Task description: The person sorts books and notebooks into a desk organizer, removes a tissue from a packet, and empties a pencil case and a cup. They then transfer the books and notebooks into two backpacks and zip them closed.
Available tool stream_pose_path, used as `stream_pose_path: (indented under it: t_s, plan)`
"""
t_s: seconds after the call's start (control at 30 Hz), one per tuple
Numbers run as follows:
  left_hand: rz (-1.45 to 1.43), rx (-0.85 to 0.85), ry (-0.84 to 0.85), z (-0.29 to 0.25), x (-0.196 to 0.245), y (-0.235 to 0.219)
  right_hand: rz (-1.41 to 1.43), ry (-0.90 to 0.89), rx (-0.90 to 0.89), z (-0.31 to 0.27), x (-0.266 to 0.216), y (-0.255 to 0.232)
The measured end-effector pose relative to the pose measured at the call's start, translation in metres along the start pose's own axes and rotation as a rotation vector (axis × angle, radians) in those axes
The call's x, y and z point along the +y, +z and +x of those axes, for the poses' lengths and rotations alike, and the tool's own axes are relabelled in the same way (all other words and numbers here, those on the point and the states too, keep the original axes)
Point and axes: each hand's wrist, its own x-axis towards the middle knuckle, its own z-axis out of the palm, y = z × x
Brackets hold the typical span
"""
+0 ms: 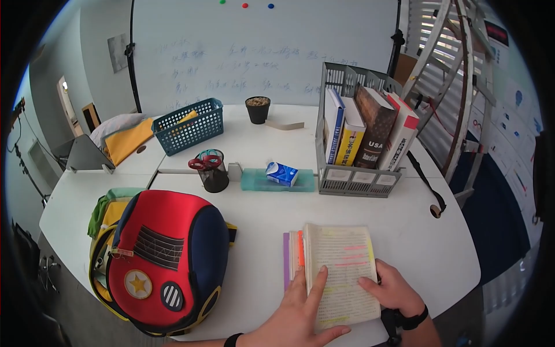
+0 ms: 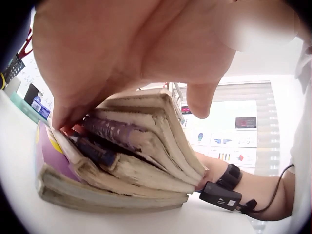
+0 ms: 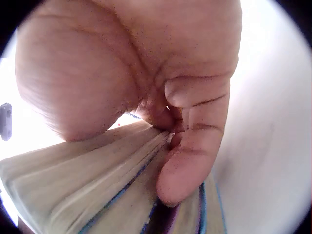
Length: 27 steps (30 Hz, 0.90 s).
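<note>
A stack of worn books lies near the front of the table. Its top book (image 1: 344,295) shows a printed page marked in yellow and pink highlighter. A purple cover (image 2: 52,153) sticks out low on the stack's left side. My left hand (image 1: 303,309) spreads over the left part, one finger on the page and others at the left edge, their tips partly hidden among the books in the left wrist view. With its thumb on the page and its fingers curled at the side, my right hand (image 1: 399,292) grips the right edge of the top book.
To the left stands a red and navy backpack (image 1: 159,254). Behind the books are a pen holder (image 1: 215,178) with scissors, a teal case (image 1: 251,180) bearing a blue tissue pack (image 1: 282,174), and a grey file rack (image 1: 352,188) of upright books. Farther back: a teal basket (image 1: 191,130) and plant pot (image 1: 258,113).
</note>
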Motion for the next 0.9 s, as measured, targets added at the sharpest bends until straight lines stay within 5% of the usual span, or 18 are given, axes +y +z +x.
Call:
stream_pose_path:
  t_s: [0.13,0.37,0.43,0.5,0.57,0.63,0.7,0.77,0.83,0.87,0.9]
  plan:
    - [-0.142,-0.074,-0.091,0.001,0.006,-0.002,0.229,0.075,-0.013,0.000,0.005,0.001]
    - [-0.180,0.071,0.093,0.005,0.004,-0.002,0.360,0.096,-0.025,0.000,0.010,-0.007]
    - [-0.284,0.098,0.094,0.009,0.000,0.000,0.412,0.016,0.007,-0.001,0.011,-0.007]
    - [-0.681,0.361,0.003,0.015,-0.004,0.004,0.459,-0.066,0.080,-0.001,0.005,-0.001]
    - [-0.622,0.407,0.047,0.019,-0.009,-0.002,0.508,-0.151,0.160,-0.003,0.000,0.004]
    - [-0.862,0.474,0.063,0.021,-0.008,-0.008,0.482,-0.321,0.225,-0.008,-0.003,0.009]
    - [-0.874,0.457,0.052,0.014,-0.003,-0.017,0.439,-0.307,0.210,-0.017,-0.007,0.009]
    - [-0.492,0.235,0.225,0.007,0.002,-0.022,0.395,-0.287,0.192,-0.020,0.003,0.006]
    - [-0.571,0.266,0.149,0.005,0.008,-0.016,-0.290,-0.637,0.182,-0.008,0.020,-0.003]
    - [-0.622,0.169,0.072,0.002,-0.001,-0.012,-0.466,-0.412,0.180,-0.011,0.015,-0.007]
    - [-0.667,0.072,-0.008,0.002,-0.003,-0.017,0.079,-0.517,-0.037,0.006,0.024,-0.009]
